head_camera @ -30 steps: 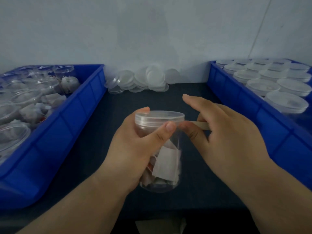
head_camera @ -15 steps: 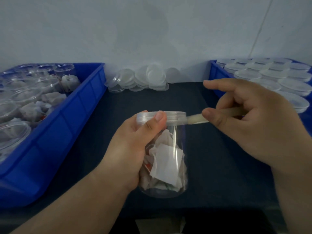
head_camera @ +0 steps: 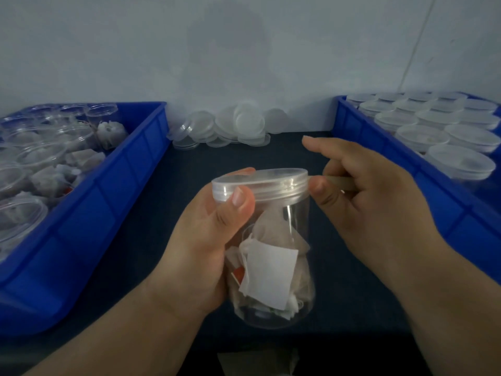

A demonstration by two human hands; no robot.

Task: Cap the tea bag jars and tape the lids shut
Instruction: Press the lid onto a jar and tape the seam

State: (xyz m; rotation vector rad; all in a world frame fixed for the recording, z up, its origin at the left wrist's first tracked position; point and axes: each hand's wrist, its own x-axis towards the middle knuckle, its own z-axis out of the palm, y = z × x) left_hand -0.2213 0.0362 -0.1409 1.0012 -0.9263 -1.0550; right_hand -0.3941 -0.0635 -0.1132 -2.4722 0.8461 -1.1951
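Jar [head_camera: 273, 256] upright, lid [head_camera: 260, 183] up, tape [head_camera: 340, 182] horiz.

A plain, pale grey-white wall [head_camera: 244, 50] fills the upper half, matt and unmarked except for a thin dark seam [head_camera: 417, 42] slanting down on the right (perhaps a panel joint). Its foot meets the back edge of a dark table [head_camera: 184, 175]. The light is dim, soft and even.

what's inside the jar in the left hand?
Crumpled white tea bags and a red scrap fill most of the jar, below its lid. The left hand covers the jar's left side, so contents there are hidden.
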